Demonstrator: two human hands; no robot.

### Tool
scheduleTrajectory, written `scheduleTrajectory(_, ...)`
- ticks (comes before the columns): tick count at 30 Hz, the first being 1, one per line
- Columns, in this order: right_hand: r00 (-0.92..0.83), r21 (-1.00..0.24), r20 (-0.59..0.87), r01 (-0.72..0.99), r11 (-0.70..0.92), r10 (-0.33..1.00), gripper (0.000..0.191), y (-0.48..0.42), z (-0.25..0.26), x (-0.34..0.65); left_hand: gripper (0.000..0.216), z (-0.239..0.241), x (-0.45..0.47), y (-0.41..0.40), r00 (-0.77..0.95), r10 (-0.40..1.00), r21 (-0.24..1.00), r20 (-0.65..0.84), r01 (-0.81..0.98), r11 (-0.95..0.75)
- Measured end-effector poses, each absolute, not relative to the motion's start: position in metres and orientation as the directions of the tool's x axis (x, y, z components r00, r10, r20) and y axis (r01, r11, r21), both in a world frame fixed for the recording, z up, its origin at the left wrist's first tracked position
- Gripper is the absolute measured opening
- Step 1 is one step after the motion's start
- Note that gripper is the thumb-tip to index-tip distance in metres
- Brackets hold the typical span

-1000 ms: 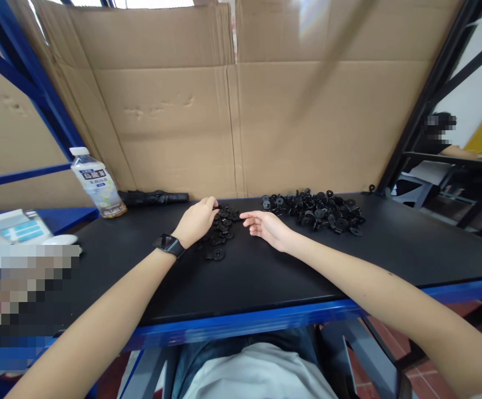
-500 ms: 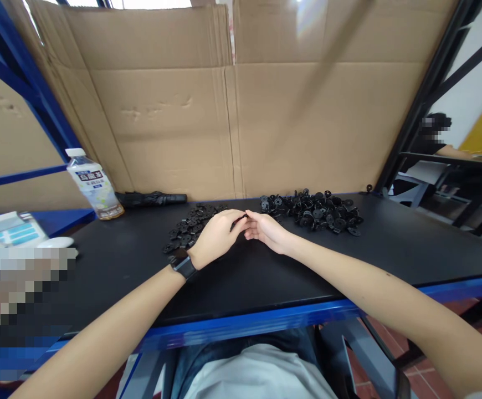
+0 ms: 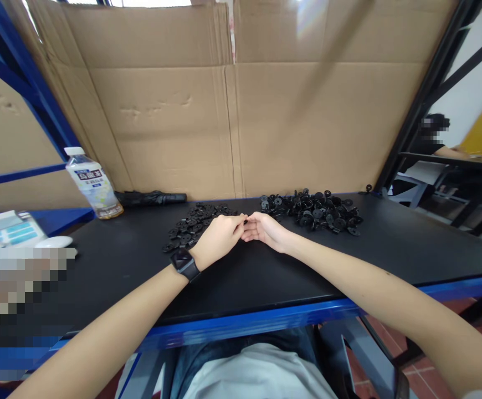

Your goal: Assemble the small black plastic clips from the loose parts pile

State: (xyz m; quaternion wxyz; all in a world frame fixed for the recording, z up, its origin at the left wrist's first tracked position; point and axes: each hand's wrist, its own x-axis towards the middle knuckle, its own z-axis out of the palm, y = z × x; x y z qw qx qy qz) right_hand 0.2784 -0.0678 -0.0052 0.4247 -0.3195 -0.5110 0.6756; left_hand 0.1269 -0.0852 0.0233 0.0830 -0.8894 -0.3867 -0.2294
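My left hand (image 3: pixel 218 237) and my right hand (image 3: pixel 263 229) meet fingertip to fingertip over the black tabletop (image 3: pixel 266 271), both pinched on a small black part that I can barely see between them. A dark watch (image 3: pixel 185 264) sits on my left wrist. Behind my left hand lies a small heap of flat black plastic discs (image 3: pixel 193 223). A bigger heap of black plastic parts (image 3: pixel 313 210) lies behind and to the right of my right hand.
A drink bottle (image 3: pixel 93 185) stands at the back left beside a folded black umbrella (image 3: pixel 152 198). A white dish (image 3: pixel 54 242) and a box (image 3: pixel 10 230) lie at the left edge. Cardboard sheets (image 3: pixel 232 111) wall off the back. A black rack (image 3: pixel 440 100) stands right.
My left hand left the small heap with a black part and moved right to meet my right hand. Both hands have closed together on it.
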Motion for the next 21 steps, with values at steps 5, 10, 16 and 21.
scheduleTrajectory(5,-0.429,-0.984,0.065,-0.178,-0.014,0.901,0.025,-0.068,-0.009,0.277,0.022,0.024,0.131,-0.089,0.646,0.656,-0.125,0.390,0.743,-0.657)
scheduleTrajectory(10,-0.444,-0.989,0.087,-0.149,0.022,0.892,0.024,-0.071,-0.007,0.275,0.025,0.024,0.135,-0.095,0.723,0.620,-0.410,0.304,0.687,-0.600)
scheduleTrajectory(16,-0.447,-0.987,0.102,-0.156,0.035,0.889,0.023,-0.070,-0.008,0.276,0.015,0.027,0.137,-0.100,0.705,0.632,-0.439,0.321,0.702,-0.560)
scheduleTrajectory(21,-0.437,-0.985,0.107,-0.167,0.036,0.893,0.021,-0.070,-0.008,0.277,0.013,0.025,0.139,-0.101,0.737,0.577,-0.511,0.352,0.667,-0.542)
